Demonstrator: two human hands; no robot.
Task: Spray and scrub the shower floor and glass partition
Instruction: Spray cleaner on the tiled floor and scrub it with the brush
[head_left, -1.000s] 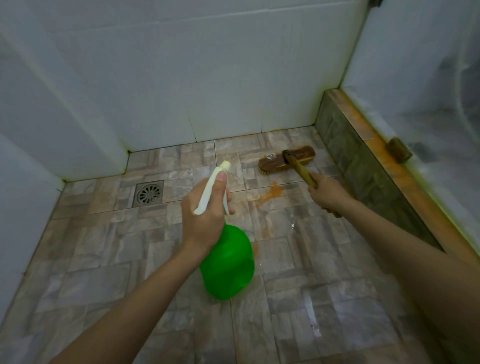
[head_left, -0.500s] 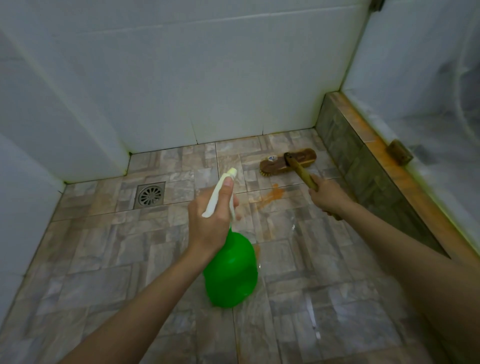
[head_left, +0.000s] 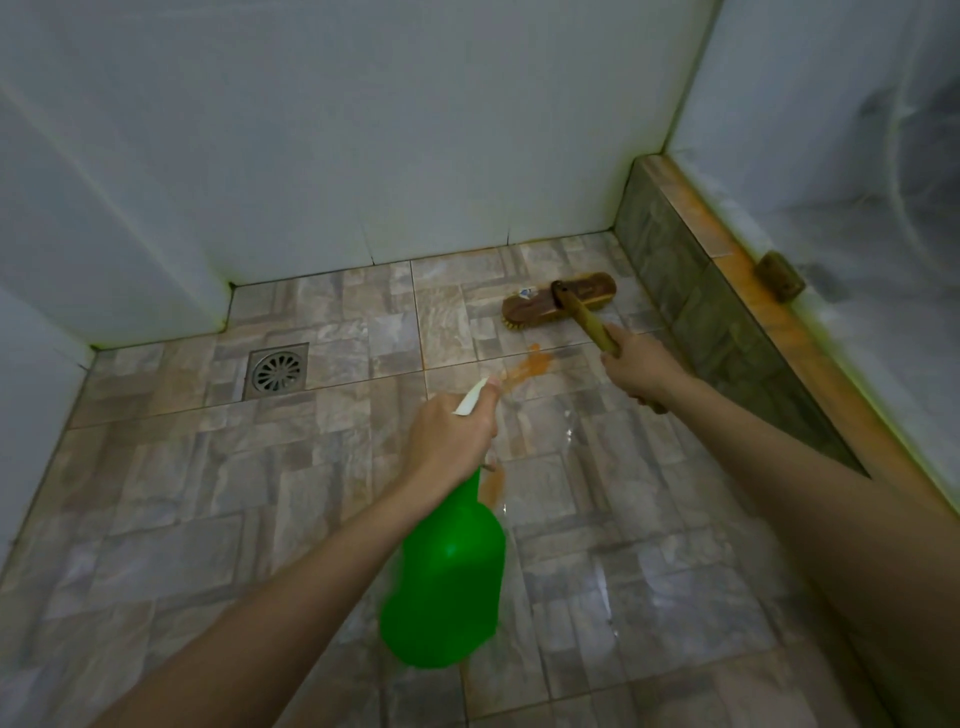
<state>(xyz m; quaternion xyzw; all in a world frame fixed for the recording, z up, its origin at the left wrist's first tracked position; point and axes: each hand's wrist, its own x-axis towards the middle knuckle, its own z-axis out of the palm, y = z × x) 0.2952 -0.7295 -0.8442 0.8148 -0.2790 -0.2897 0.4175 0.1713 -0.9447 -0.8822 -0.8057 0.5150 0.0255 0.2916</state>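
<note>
1. Since half a second ago the left hand (head_left: 452, 431) has shifted right. The white nozzle of the green spray bottle (head_left: 447, 582) it grips by the neck now sits just beside the orange stain (head_left: 530, 366).
2. The right hand (head_left: 639, 366), fingers wrapped round the handle, keeps the brush (head_left: 558, 301) where it was, head down on the shower floor (head_left: 208, 493).
3. The brush head lies near the back wall and the curb (head_left: 691, 291) under the glass partition (head_left: 831, 156). Open tiles stretch left towards the drain (head_left: 278, 371).
</note>
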